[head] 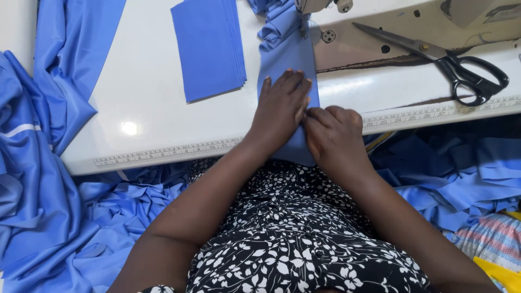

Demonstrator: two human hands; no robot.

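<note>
Left hand (282, 106) spread flat, pressing blue fabric strip (290, 57) against white sewing table (152, 103). Right hand (334, 133) curled, pinching strip edge beside left fingers. Black scissors (450, 62) well apart, right.

The sewing machine (320, 5) is cut off by the top edge, its needle hidden behind the bunched blue fabric strip (287, 54). The left hand (282, 106) covers part of that strip; the right hand (334, 133) hides its fingertips. The ruler markings (163, 153) are too small to read.
</note>
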